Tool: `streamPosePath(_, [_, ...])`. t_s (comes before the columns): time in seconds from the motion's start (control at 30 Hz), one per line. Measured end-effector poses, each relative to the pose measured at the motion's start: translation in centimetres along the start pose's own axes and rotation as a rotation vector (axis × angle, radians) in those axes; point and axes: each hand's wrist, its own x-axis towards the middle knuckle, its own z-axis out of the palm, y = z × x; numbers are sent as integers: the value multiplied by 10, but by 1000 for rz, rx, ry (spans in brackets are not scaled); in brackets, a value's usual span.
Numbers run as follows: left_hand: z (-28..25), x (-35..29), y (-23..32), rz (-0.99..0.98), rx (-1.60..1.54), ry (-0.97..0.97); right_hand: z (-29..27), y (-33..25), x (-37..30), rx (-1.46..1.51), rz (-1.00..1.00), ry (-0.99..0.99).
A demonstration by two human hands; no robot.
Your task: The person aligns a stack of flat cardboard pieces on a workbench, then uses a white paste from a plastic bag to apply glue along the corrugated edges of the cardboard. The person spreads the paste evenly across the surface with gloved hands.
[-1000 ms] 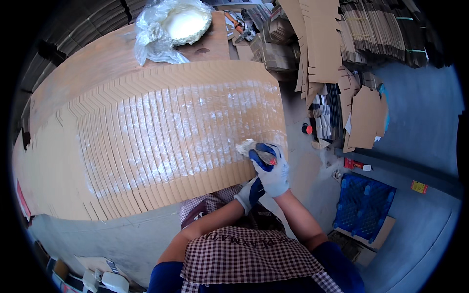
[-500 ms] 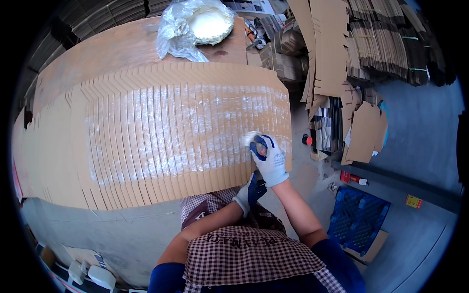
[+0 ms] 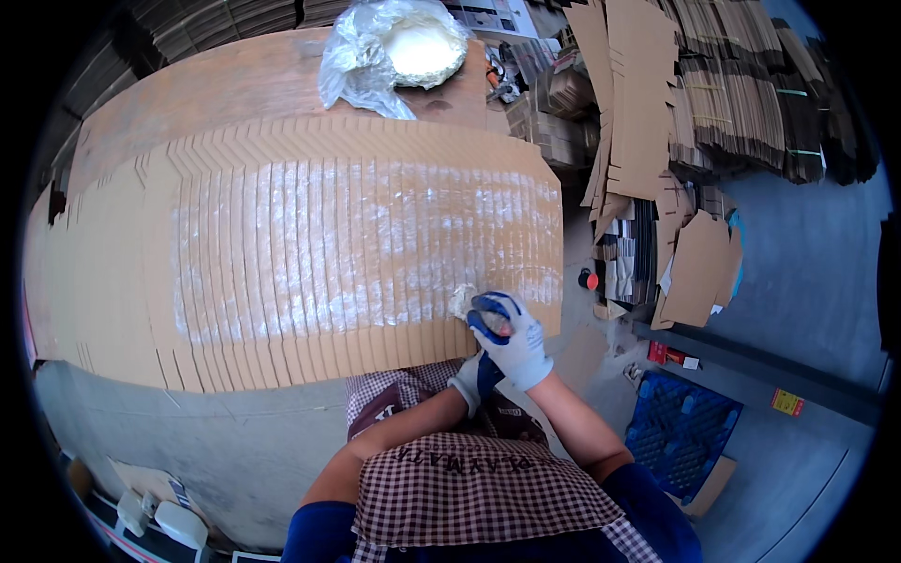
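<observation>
My right hand (image 3: 511, 340), in a white and blue glove, is closed around a brush with a whitish, clumped head (image 3: 462, 300). The brush head rests on the overlapping row of cardboard sheets (image 3: 113, 281), near their front right edge. Streaks of shiny wet white paste cover the middle of the sheets. My left hand (image 3: 477, 380), gloved the same way, is at the front edge of the cardboard, just below my right hand. Its fingers are mostly hidden. A plastic-lined bowl of white paste (image 3: 427, 52) stands at the back of the wooden table (image 3: 216, 84).
Cardboard stacks (image 3: 732, 103) rise at the far right, with loose cardboard pieces (image 3: 699, 267) nearer. A blue plastic pallet (image 3: 683, 432) lies on the floor at the right. A small black and red round object (image 3: 588, 279) is beside the table.
My right hand has moved the brush toward me and slightly left over the cardboard. It now overlaps more of my left hand, which stays at the front edge.
</observation>
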Motion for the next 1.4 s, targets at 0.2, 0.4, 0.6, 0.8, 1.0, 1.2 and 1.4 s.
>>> streamPosePath(0.2, [2,-1,6,-13,188,36,0,3,-6,-168,-12,-3])
streamPosePath(0.4, [3,-5,15,-32,204,45,15,1,-6,-149,-31,-89])
streamPosePath(0.6, [-8,-40,43,-20,387,20,23,-39,-1,50,-82,-103])
streamPosePath(0.8, [-31,-129,126,69,892,-83,55,-53,1,22,-231,-222])
streamPosePath(1.0, [-32,-200,212,279,824,4,49,-75,-7,-135,-187,-119])
streamPosePath(1.2, [-61,-247,251,134,676,212,72,-71,-14,-160,-130,-134])
streamPosePath(1.4, [-75,-280,283,-42,-340,392,92,-127,-7,-65,-130,-39])
